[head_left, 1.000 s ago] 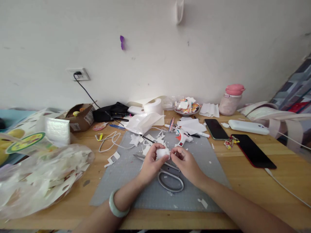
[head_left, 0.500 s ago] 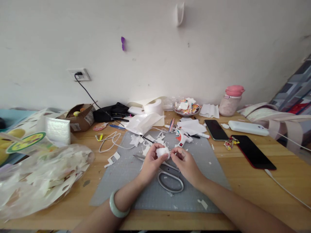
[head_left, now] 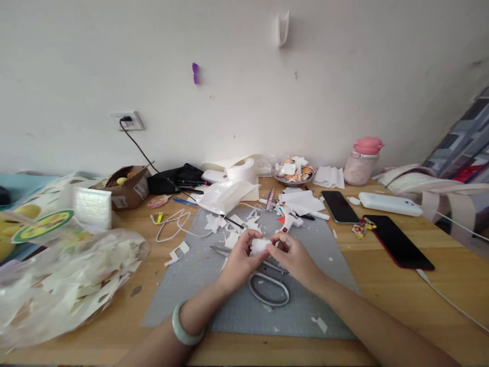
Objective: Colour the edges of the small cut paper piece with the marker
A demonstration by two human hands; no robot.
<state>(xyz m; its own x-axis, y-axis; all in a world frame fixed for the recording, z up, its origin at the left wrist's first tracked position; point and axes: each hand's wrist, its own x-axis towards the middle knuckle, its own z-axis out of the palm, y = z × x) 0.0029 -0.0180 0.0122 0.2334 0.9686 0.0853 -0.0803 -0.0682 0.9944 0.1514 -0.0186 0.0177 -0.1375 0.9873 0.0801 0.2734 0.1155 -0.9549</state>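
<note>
Between my two hands is a small white piece [head_left: 260,246], perhaps paper or foam; its exact kind does not show. My left hand [head_left: 244,257] grips it from the left, with thumb in front and fingers behind. The fingers of my right hand [head_left: 287,251] are closed on its right edge. Below them, grey-handled scissors [head_left: 269,289] lie on the grey cutting mat [head_left: 321,295], blades pointing left and partly hidden by my left hand. White paper scraps [head_left: 216,222] and a white and orange glue gun [head_left: 287,220] are just beyond my hands.
Along the back stand a cardboard box [head_left: 132,188], a white roll [head_left: 244,171], a bowl of scraps [head_left: 293,176] and a pink-lidded bottle [head_left: 362,162]. Phones [head_left: 399,242] and a power bank [head_left: 389,204] lie right. A plastic bag of scraps [head_left: 69,280] and a lidded cup [head_left: 46,227] occupy the left.
The white piece has turned a little in my hands, and my right fingers have come further over its edge. Both hands sit slightly lower in view; the scissors have not visibly moved.
</note>
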